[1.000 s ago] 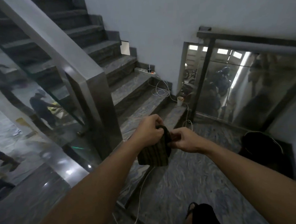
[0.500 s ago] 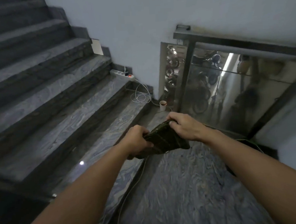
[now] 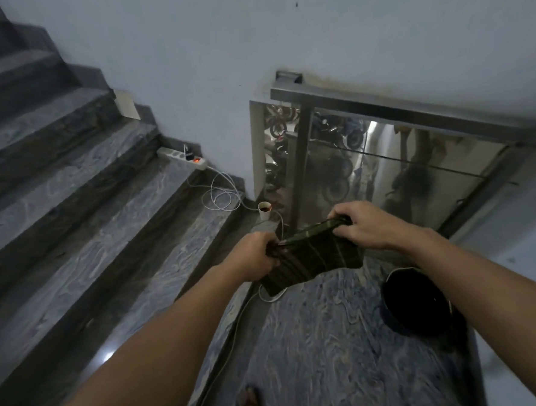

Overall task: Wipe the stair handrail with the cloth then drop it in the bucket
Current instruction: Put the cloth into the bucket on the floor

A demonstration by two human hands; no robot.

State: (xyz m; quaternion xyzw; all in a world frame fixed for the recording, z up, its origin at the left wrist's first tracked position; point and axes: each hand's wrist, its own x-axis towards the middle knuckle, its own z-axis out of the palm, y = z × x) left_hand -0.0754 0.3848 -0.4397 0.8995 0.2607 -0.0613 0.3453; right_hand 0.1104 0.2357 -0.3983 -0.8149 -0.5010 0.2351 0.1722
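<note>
Head view: the left hand [image 3: 255,255] and right hand [image 3: 363,225] each hold a clenched grip on the cloth [image 3: 310,256], stretched between them above the landing, left of the bucket [image 3: 420,303]. Probably refolding; keep it flat and taut before meeting the handrail [image 3: 396,113] beyond the bucket. The bucket's inside is too dark to read; a paper cup [image 3: 264,210] farther left holds dark liquid.

view: swung right and down since 1 s ago; the sloped stair rail and its glass panel have gone out of frame
bucket [image 3: 418,303]: back in view at lower right, dropped out of frame 0.5 s ago
cloth [image 3: 314,256]: was bunched and hanging, now pulled wider
left hand [image 3: 254,255] / right hand [image 3: 363,225]: moved further apart
landing handrail [image 3: 396,115]: closer, larger in frame
</note>
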